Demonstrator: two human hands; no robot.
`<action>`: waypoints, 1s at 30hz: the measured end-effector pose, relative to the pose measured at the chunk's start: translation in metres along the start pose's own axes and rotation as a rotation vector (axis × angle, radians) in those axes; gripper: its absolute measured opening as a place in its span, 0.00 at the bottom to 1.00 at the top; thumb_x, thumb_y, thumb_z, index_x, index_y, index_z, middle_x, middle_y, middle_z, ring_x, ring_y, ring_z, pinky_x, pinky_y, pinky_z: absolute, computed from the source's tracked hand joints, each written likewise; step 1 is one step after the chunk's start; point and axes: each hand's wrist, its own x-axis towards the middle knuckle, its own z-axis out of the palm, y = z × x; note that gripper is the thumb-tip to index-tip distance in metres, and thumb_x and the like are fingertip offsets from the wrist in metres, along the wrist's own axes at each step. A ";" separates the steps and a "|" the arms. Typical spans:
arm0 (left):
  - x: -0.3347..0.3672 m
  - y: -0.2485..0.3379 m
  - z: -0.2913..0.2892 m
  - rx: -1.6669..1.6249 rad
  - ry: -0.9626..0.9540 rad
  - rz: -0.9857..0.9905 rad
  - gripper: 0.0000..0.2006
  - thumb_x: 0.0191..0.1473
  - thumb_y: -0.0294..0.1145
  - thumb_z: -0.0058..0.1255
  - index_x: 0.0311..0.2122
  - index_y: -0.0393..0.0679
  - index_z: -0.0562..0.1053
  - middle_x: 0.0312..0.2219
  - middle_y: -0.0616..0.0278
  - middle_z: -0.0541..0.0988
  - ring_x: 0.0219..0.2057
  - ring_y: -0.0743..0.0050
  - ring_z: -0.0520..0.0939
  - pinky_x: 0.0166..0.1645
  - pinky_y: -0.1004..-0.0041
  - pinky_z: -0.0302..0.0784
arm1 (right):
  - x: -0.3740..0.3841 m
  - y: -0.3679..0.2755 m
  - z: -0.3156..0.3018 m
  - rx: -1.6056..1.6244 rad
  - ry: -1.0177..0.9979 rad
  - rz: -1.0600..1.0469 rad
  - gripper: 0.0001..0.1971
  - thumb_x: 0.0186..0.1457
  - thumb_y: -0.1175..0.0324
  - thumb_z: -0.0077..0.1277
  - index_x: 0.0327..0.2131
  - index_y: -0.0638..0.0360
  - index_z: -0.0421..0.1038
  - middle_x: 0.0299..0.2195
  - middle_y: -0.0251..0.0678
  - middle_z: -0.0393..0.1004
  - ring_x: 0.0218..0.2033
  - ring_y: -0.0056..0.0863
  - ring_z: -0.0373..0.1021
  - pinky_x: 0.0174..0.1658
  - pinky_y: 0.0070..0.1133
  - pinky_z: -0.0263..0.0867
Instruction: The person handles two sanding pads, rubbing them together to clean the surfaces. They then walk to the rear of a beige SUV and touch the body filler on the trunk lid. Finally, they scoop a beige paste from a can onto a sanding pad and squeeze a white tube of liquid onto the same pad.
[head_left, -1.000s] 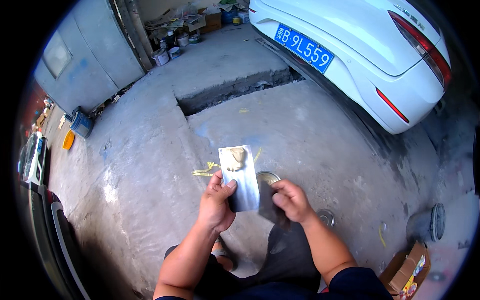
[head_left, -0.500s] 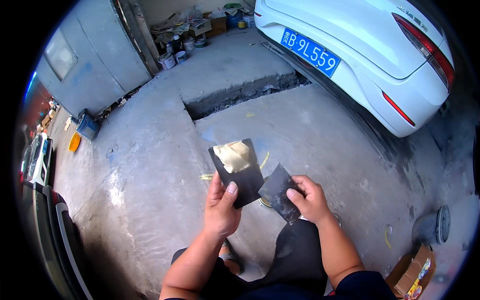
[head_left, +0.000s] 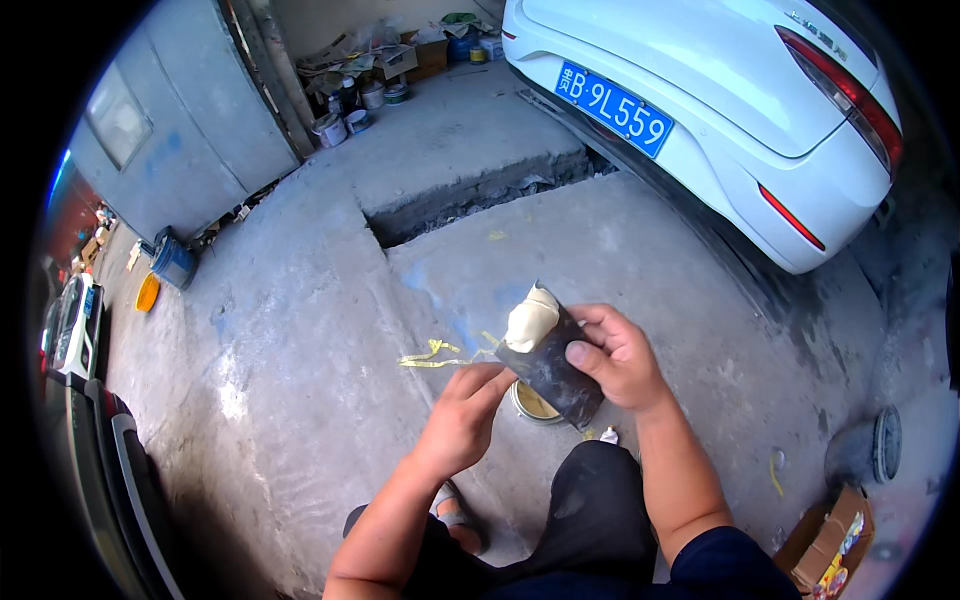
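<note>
My right hand [head_left: 622, 362] grips a dark, flat putty spreader [head_left: 565, 372], thumb on top and fingers behind. A smooth lump of cream-coloured putty [head_left: 532, 320] sits at that spreader's far end. Close against its left edge, my left hand [head_left: 465, 415] is closed, back of the hand upward. The other dark spreader, held by the left hand half a second ago, is now hidden or edge-on. Below the spreader, an open round tin [head_left: 535, 402] with yellowish contents stands on the floor, partly covered. A small white tube [head_left: 609, 436] lies beside my knee.
A white car [head_left: 700, 110] stands at the far right, beside a recessed floor pit [head_left: 480, 200]. Yellow tape scraps [head_left: 432, 358] lie ahead. A dark bucket [head_left: 860, 450] and cardboard box [head_left: 830, 545] are at right; a blue bucket [head_left: 174, 260] stands left, by the metal door.
The putty lump has passed from the left hand's spreader to the right hand's. My left hand has turned over and moved right, and its spreader has gone out of sight.
</note>
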 end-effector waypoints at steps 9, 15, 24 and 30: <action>-0.017 -0.035 -0.017 -1.212 -0.067 -0.498 0.21 0.59 0.25 0.46 0.57 0.36 0.62 0.47 0.62 0.73 0.47 0.79 0.72 0.53 0.75 0.67 | 0.001 -0.051 0.027 -0.751 -0.267 -0.693 0.17 0.42 0.85 0.54 0.39 0.60 0.71 0.36 0.41 0.76 0.36 0.39 0.74 0.41 0.30 0.71; -0.016 -0.029 -0.020 -1.289 -0.111 -0.411 0.20 0.60 0.25 0.44 0.57 0.36 0.62 0.47 0.64 0.74 0.46 0.82 0.73 0.53 0.77 0.68 | -0.001 -0.032 0.025 -0.821 -0.296 -0.629 0.17 0.35 0.89 0.52 0.32 0.64 0.73 0.34 0.39 0.74 0.38 0.40 0.73 0.42 0.31 0.71; -0.016 -0.040 -0.017 -1.303 -0.055 -0.435 0.19 0.58 0.26 0.47 0.55 0.37 0.65 0.44 0.65 0.75 0.45 0.81 0.73 0.51 0.76 0.68 | 0.005 0.003 -0.018 -1.023 -0.336 -0.467 0.19 0.41 0.86 0.50 0.40 0.63 0.75 0.40 0.43 0.74 0.43 0.40 0.71 0.49 0.27 0.67; -0.013 -0.027 -0.009 -1.188 -0.047 -0.553 0.18 0.58 0.25 0.47 0.54 0.37 0.66 0.45 0.64 0.76 0.44 0.80 0.74 0.51 0.76 0.68 | -0.008 0.028 -0.028 0.084 -0.119 -0.050 0.21 0.55 0.78 0.50 0.54 0.61 0.66 0.48 0.33 0.72 0.48 0.19 0.67 0.52 0.20 0.62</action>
